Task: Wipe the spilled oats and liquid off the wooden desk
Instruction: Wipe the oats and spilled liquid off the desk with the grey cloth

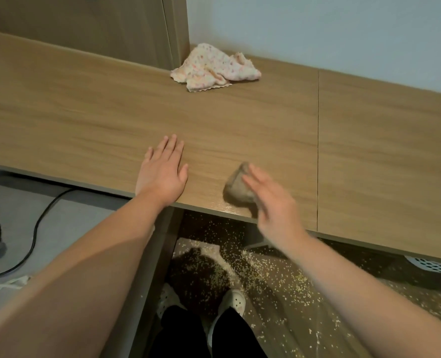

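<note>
Right hand (276,202) touches a blurred brownish wad (236,186), left hand (162,171) flat nearby.

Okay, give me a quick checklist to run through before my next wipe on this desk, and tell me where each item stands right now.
1. Bracing: the left hand lies flat on the wooden desk: ok.
2. Hold on the wiper: the right hand is at the brownish wad by the front edge, but both are blurred: cannot tell.
3. Desk top clean: no grains show on it, but there is a sheen at the edge beside the wad: cannot tell.
4. Spare wiper ready: the patterned cloth lies crumpled at the back of the desk: ok.
5. Floor below: oats are scattered around the shoes: not ok.
</note>
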`<state>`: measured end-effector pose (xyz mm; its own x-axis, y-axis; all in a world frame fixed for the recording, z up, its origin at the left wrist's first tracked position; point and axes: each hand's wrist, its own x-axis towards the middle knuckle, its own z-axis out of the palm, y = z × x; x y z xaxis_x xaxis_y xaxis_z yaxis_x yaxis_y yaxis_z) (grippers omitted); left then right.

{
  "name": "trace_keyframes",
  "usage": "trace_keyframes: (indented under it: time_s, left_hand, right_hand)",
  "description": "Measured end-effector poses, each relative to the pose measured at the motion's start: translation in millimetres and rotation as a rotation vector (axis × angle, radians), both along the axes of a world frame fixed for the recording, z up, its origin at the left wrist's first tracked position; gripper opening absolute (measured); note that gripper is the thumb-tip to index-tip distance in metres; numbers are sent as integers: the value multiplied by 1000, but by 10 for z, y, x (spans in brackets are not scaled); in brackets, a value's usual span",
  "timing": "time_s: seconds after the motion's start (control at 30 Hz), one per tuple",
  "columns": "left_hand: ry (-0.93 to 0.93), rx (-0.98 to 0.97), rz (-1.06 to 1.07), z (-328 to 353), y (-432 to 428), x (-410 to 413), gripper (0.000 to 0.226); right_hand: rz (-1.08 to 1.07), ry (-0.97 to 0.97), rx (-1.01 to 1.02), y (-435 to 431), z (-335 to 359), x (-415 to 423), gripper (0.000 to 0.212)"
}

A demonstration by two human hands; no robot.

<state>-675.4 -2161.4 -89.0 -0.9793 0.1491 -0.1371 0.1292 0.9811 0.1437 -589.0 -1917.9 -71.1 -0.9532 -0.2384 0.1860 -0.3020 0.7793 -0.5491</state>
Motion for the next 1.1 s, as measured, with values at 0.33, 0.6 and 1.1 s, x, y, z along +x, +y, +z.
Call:
trace_keyframes:
  time_s: [0.33,0.6,1.1]
  left_hand:
    - [41,38,6,-58,-39,-8,59]
    - [48,126,26,-29,-54,11,56]
    - [-538,730,53,815,350,321,75]
  right_hand:
    - [-439,-222,378,356,-180,-1557,54]
    - [184,-68,338,-448,-161,-1223,56]
    - [-86,-708,-245,23,587,-506,23]
